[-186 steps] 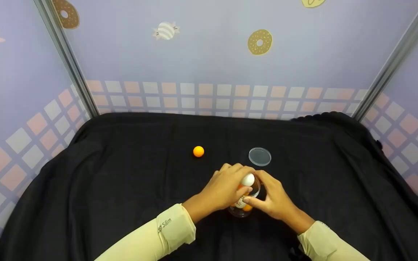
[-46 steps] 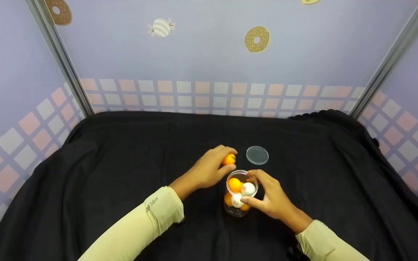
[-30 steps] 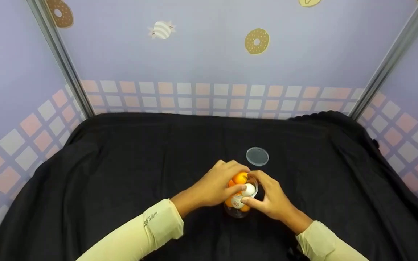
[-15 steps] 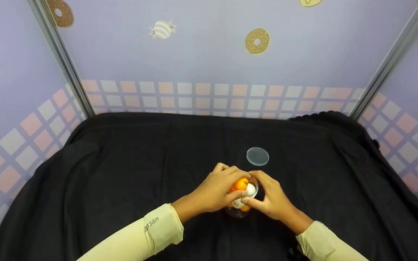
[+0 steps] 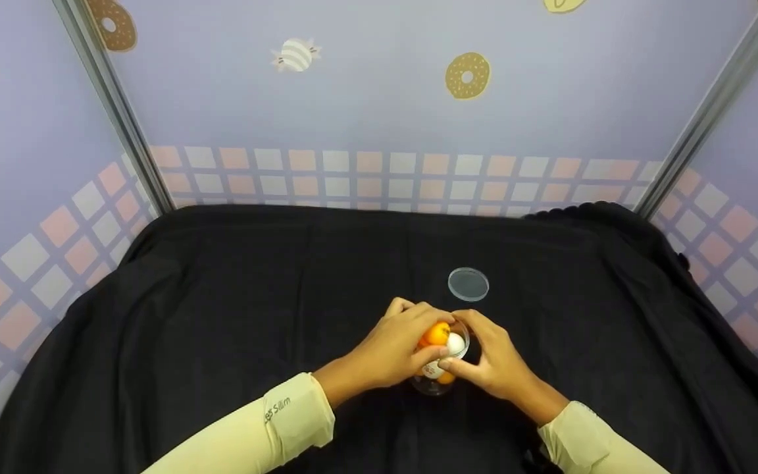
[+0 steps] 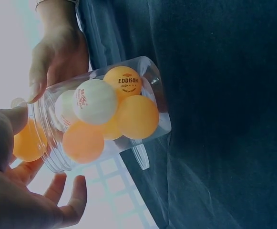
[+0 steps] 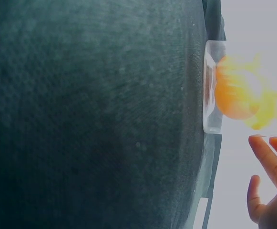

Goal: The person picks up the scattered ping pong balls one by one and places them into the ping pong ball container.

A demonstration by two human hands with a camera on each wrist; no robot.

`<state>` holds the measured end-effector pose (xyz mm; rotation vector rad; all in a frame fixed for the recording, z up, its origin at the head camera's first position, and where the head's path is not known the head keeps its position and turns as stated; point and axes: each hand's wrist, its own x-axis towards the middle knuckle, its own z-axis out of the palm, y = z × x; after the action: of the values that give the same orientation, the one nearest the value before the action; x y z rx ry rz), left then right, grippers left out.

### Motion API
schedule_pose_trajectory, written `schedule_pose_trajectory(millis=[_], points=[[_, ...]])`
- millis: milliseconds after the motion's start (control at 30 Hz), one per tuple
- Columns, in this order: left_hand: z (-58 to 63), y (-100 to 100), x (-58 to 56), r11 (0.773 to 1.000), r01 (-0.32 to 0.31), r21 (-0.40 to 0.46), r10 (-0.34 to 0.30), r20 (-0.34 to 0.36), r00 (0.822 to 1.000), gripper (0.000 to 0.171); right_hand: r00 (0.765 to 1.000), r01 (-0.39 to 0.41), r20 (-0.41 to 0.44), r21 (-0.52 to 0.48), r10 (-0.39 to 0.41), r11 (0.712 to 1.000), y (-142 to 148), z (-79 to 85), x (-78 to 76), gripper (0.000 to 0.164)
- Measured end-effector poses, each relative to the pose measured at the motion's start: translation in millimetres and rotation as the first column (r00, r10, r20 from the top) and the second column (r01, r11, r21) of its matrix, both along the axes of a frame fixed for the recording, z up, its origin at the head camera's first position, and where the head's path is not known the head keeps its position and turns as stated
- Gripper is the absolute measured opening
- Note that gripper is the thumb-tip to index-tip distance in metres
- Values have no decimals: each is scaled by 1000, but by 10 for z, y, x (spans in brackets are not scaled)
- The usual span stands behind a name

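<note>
A clear plastic jar (image 5: 433, 387) stands upright on the black cloth, with several orange and white ping-pong balls inside. My left hand (image 5: 392, 349) pinches an orange ping-pong ball (image 5: 439, 334) between thumb and fingers at the jar's mouth. My right hand (image 5: 494, 355) grips the jar around its rim from the right. Seen from the left wrist, the held orange ball (image 6: 29, 143) sits at the threaded neck, and an orange ball printed EDDISON (image 6: 124, 81) lies near the bottom. In the right wrist view the jar's balls (image 7: 238, 95) are washed out by glare.
Behind the jar, a round clear lid (image 5: 468, 284) lies flat on the black cloth (image 5: 241, 296). Patterned panels (image 5: 379, 99) with metal corner posts enclose the back and both sides.
The orange ball that lay on the cloth was picked up by my left hand and carried to the jar's mouth. The earlier white ball is in the jar. My right hand stays on the rim.
</note>
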<state>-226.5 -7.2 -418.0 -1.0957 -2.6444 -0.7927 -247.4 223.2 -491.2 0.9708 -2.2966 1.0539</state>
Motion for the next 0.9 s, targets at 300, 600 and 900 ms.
schedule_pose_trajectory(millis=[300,600,900], points=[[17,-1,-9,1000,-7,2,7,7,1000,44,1000,3,12,5,-3,1000,1,-6,-3,59],[20,-3,-7,1000,-6,5,6,24,1000,43,1000,7,13,13,-7,1000,5,-8,1,60],[34,-4,7,1000,-6,11,6,20,1000,42,1000,6,15,10,-6,1000,4,-4,1,60]])
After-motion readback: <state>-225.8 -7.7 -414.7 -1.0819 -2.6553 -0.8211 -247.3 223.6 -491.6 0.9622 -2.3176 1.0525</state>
